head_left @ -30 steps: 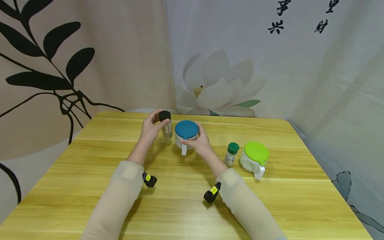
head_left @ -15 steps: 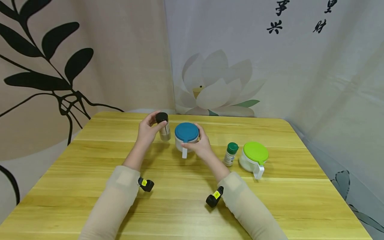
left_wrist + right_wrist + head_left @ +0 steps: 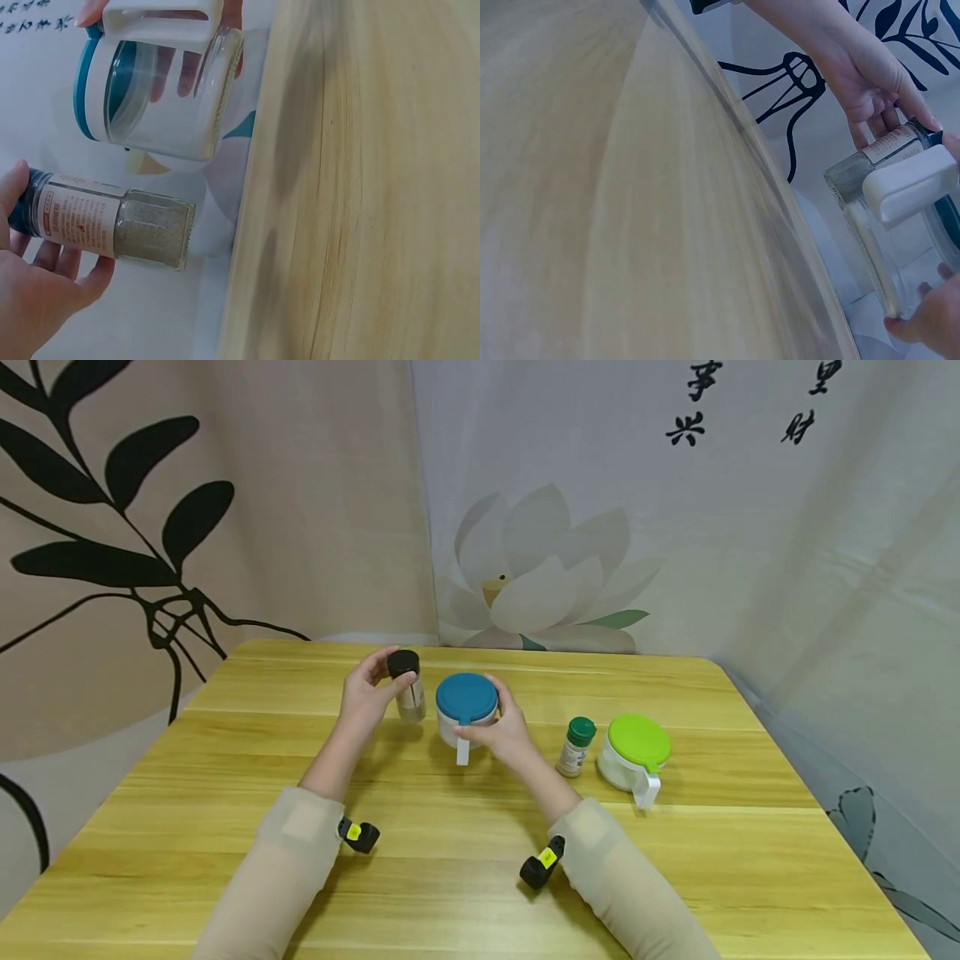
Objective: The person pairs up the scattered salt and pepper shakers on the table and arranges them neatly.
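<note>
My left hand grips a spice jar with a black cap, thumb and fingers round its upper part. In the left wrist view this spice jar has a printed label and greyish powder in its glass. My right hand holds a clear seasoning jar with a blue lid and a white handle facing me. A little pale matter shows at the bottom of that seasoning jar. Both jars are held upright, side by side and apart, above the table, their shadows separate from their bases.
To the right stand a small shaker with a green cap and a seasoning jar with a lime-green lid and white handle. The wooden table ends at a printed curtain behind. Each sleeve cuff carries a small black camera.
Both hands have come slightly nearer to me with their jars. The spice jar has also shifted a little left, widening the gap to the blue-lidded jar. The two right-hand containers stay put.
</note>
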Demonstrator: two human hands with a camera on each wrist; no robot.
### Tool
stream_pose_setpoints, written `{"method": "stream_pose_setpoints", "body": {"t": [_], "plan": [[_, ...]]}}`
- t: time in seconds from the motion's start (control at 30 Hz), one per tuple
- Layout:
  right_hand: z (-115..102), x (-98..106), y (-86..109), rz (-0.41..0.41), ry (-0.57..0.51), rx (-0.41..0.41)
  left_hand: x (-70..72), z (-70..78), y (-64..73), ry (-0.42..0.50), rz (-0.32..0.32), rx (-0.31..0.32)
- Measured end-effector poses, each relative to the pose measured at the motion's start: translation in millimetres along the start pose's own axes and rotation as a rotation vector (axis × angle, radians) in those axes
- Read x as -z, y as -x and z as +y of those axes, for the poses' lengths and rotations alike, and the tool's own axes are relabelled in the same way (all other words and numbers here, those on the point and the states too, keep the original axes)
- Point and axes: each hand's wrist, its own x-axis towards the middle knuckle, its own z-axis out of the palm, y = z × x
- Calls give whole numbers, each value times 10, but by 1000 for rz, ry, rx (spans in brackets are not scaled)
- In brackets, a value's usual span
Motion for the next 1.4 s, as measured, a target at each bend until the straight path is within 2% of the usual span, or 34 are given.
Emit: {"method": "stream_pose_setpoints", "body": {"t": [0.13,0.37,0.53,0.63,0.9,1.1,1.4], "plan": [[-4,1,32,-16,-1,-8,6,47,45,4,-11,10],[-21,-9,92,-20,16,-10,-18,392,259,-46,-26,21],[-23,-3,141,-25,27,-6,-19,430,305,-46,-29,31],[-20,1,167,-38,28,-17,-13,410,323,-50,-37,27],[7,7,199,-63,17,-32,33,91,248,-11,-34,10],[11,8,243,-49,37,-25,55,57,285,-14,-26,-15],[-3,5,283,-79,37,-24,92,79,365,-8,-45,11]]}}
